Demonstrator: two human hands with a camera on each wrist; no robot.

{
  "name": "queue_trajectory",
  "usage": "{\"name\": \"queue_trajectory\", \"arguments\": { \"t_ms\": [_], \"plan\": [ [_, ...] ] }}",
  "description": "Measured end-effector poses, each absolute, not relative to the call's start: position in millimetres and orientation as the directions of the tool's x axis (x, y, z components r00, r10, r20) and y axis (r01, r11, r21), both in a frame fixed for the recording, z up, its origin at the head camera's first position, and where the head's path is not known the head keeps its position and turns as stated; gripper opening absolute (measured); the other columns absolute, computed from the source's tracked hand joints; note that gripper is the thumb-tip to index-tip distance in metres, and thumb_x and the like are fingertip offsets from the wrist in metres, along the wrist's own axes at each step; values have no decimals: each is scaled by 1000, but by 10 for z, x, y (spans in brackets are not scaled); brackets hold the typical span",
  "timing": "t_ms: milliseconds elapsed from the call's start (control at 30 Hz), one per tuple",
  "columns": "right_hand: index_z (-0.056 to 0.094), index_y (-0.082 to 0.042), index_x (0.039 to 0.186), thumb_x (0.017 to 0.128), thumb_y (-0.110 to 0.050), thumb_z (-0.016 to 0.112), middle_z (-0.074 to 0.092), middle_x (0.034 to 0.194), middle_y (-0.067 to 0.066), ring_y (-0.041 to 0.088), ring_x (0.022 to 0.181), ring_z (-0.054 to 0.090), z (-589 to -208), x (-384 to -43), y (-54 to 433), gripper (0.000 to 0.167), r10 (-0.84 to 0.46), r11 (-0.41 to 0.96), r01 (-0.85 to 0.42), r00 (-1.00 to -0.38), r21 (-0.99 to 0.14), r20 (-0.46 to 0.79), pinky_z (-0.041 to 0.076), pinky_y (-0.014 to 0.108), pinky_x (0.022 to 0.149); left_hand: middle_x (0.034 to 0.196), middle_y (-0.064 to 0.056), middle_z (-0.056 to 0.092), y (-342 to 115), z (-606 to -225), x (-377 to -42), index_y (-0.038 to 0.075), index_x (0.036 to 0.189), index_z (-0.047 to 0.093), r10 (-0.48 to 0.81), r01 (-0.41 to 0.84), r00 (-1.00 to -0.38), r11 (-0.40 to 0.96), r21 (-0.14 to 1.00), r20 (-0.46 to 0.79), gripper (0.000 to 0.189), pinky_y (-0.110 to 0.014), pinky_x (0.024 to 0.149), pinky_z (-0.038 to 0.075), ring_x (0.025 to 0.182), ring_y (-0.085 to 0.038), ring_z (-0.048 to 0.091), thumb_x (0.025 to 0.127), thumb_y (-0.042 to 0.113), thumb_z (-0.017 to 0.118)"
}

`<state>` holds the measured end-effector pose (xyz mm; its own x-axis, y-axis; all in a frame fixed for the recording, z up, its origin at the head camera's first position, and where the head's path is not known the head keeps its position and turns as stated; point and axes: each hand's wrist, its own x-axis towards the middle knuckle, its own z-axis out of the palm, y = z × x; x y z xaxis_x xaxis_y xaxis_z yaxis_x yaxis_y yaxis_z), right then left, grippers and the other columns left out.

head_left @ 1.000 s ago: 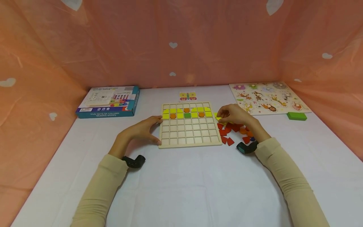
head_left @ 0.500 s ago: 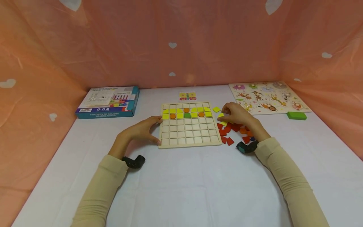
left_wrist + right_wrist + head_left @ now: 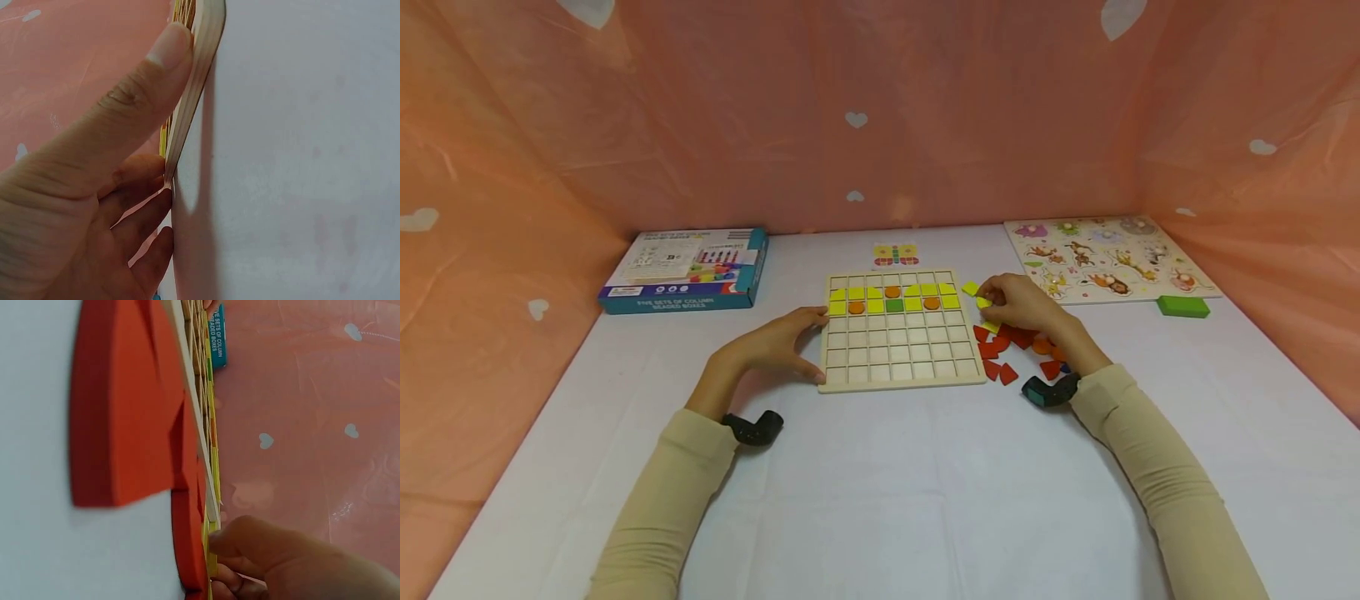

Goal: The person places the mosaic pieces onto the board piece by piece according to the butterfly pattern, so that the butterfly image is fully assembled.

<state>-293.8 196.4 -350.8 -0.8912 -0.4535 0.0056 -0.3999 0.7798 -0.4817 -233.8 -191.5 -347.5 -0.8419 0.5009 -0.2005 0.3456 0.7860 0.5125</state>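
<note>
A pale wooden grid board lies flat in the head view, its back rows holding yellow tiles, orange discs and one green square. Along the board's left edge rests my left hand, thumb at the near corner and fingertips farther back; the left wrist view shows them against the side. Right of the board, my right hand pinches a yellow tile between thumb and fingers. Another yellow tile lies just beyond. Red pieces lie nearer, beside the wrist.
A small butterfly pattern card lies behind the board. At back left is a blue-edged box. An animal picture board and a green block lie at back right. Orange discs are partly under the right hand.
My right hand shifts slightly away from the pile of yellow tiles and back again, and a yellow tile hidden at first now shows beyond its fingertips. My left hand stays at the board.
</note>
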Motion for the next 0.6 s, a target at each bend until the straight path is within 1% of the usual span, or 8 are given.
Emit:
{"name": "queue_trajectory", "arguments": {
  "t_ms": [133, 267, 433, 600],
  "plan": [
    [62, 5, 111, 84, -11, 66, 62, 93, 15, 25, 83, 52, -3444, -2938, 1934, 32, -469, 764, -415, -883, -494, 16, 48, 36, 77, 152, -14, 24, -1920, -3471, -2342, 3, 143, 34, 501, 345, -842, 785, 515, -200, 98, -46, 114, 17, 140, -31, 18, 66, 40, 83],
    [62, 6, 111, 84, -9, 66, 61, 95, 17, 27, 85, 54, -3291, -2926, 1762, 32, -491, 714, -457, -867, -531, 86, 49, 38, 77, 151, -14, 25, -1940, -3460, -2335, 3, 142, 34, 497, 347, -847, 788, 508, -191, 98, -46, 114, 17, 140, -32, 19, 65, 38, 84],
    [62, 5, 112, 84, -7, 65, 62, 102, 18, 28, 91, 56, -3129, -2907, 1335, 31, -529, 637, -506, -836, -582, 147, 51, 39, 82, 152, -14, 25, -1937, -3462, -2334, 3, 142, 34, 505, 355, -841, 785, 507, -193, 97, -46, 114, 17, 140, -31, 19, 66, 39, 83],
    [63, 2, 112, 84, -11, 67, 63, 105, 14, 24, 91, 58, -3023, -2844, 791, 31, -571, 582, -540, -804, -608, 167, 52, 33, 81, 152, -13, 24, -1929, -3471, -2342, 4, 143, 34, 510, 357, -836, 784, 508, -200, 97, -46, 114, 17, 140, -31, 18, 67, 40, 82]
  ]
}}
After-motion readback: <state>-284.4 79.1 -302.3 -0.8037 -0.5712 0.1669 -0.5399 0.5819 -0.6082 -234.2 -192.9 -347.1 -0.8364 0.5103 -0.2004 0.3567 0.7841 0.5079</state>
